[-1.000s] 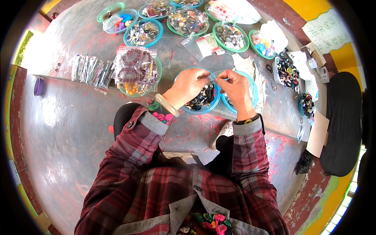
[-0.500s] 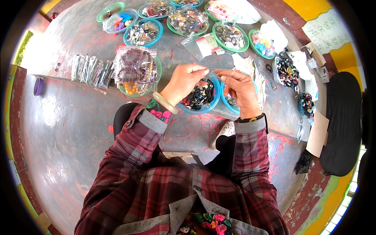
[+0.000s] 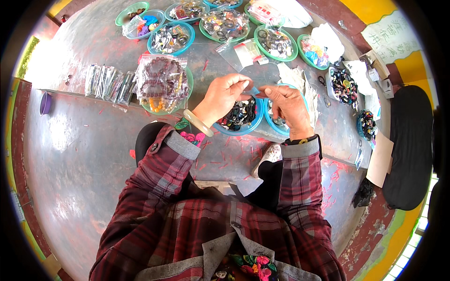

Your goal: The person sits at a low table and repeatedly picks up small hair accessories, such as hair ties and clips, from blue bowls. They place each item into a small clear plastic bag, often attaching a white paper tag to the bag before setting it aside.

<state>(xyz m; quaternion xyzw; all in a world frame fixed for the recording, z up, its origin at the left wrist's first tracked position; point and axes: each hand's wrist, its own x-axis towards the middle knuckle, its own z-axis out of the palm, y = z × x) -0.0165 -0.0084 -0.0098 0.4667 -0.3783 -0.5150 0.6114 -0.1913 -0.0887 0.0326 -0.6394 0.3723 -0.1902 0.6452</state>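
My left hand (image 3: 222,97), with a pale bangle at its wrist, pinches one side of a small see-through plastic piece (image 3: 253,90), seemingly a little bag. The fingertips of my right hand (image 3: 289,104) are closed on its other side. Both hands hover over two blue basins. The left basin (image 3: 258,120) holds many small dark and light pieces, possibly hair ties. Partly covered by my right hand, the other basin (image 3: 276,128) shows only some of its contents.
Left of my hands, a clear bag of bead bracelets (image 3: 161,77) lies on a green basin. Several thin packets (image 3: 110,84) lie beside it. Basins of small goods, such as a blue one (image 3: 191,40), stand farther back. A white basket (image 3: 331,86) stands right.
My hands have shifted slightly, and the plastic piece between the fingertips now looks smaller and bluish. The basins stay where they were.
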